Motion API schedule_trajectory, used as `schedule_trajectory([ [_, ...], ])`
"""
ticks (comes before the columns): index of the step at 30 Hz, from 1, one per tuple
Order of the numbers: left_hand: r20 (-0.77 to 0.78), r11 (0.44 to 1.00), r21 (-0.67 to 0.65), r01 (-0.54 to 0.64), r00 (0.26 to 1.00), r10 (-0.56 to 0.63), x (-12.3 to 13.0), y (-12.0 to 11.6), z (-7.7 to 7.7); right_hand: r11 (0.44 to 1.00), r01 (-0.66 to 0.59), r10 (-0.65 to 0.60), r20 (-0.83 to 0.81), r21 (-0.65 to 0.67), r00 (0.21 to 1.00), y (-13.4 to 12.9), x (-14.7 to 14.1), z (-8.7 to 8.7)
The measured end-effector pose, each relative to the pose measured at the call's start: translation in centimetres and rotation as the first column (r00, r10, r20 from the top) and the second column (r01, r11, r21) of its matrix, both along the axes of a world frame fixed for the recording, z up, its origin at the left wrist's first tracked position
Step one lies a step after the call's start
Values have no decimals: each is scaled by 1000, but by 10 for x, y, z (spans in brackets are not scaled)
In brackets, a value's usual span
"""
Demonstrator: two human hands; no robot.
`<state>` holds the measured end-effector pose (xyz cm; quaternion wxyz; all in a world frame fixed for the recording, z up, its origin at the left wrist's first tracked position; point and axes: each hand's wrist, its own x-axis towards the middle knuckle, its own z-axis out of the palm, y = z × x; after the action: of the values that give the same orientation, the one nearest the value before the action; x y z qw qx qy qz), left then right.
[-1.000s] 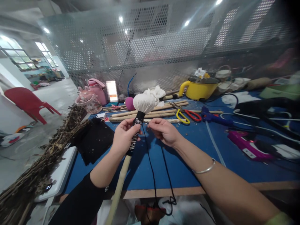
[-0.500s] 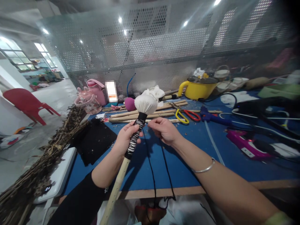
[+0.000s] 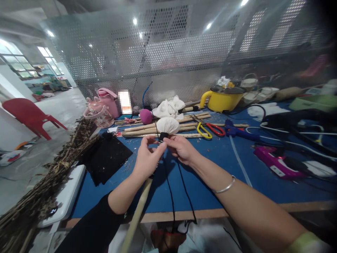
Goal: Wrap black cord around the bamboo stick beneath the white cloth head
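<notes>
A pale wooden stick (image 3: 138, 214) with a round white cloth head (image 3: 167, 125) slants up from the table's front edge. Black binding (image 3: 163, 136) circles its neck just below the head. My left hand (image 3: 150, 156) is closed around the upper shaft, thumb near the binding, hiding most of the wrapped length. Beside it my right hand (image 3: 181, 148) pinches at the neck, fingers closed on the black cord, though the exact grip is partly hidden. Two strands of black cord (image 3: 170, 191) hang below the hands over the table edge.
Yellow-and-red-handled scissors (image 3: 204, 130) and several sticks (image 3: 142, 131) lie behind the hands. A black cloth (image 3: 105, 158) and dried stalks (image 3: 63, 163) are at left. At right sit a blue glue gun (image 3: 237, 131), a magenta power strip (image 3: 276, 163) and a yellow pot (image 3: 226, 98).
The stick's head has dropped and tipped away from me. My left hand has turned over and moved up to the neck. My right hand has closed in beside it at the binding.
</notes>
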<state>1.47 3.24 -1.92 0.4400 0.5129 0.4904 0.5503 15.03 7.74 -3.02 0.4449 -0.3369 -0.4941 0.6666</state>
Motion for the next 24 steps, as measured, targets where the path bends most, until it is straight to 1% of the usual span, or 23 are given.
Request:
schedule_trajectory([
  [2,-143,988,143,-62,986,83,0,-1,0,1000,-12,12,30,9,999,-1,-3,-2],
  [3,-186,983,169,-68,977,100,0,-2,0,1000,-19,18,40,19,999,-2,-4,-2],
  [5,-187,989,139,-52,979,78,-2,-2,3,999,-27,25,43,44,999,-3,-4,0],
  [8,-24,999,25,-31,999,32,-4,0,11,997,-46,45,23,60,999,-6,-1,6],
  [11,127,1000,-30,-2,992,6,-6,1,17,996,-48,47,5,77,999,-10,2,15],
  [14,245,993,-61,102,966,-84,-7,1,19,995,-10,13,-33,96,999,-15,4,21],
  [16,318,984,-88,156,940,-121,-6,2,19,996,4,1,-59,85,998,-17,4,22],
  [19,381,975,-129,179,917,-118,-6,2,19,998,11,-5,-83,65,997,-18,3,23],
  [24,394,977,-128,172,913,-109,-5,2,20,998,28,-22,-90,60,996,-19,2,24],
])
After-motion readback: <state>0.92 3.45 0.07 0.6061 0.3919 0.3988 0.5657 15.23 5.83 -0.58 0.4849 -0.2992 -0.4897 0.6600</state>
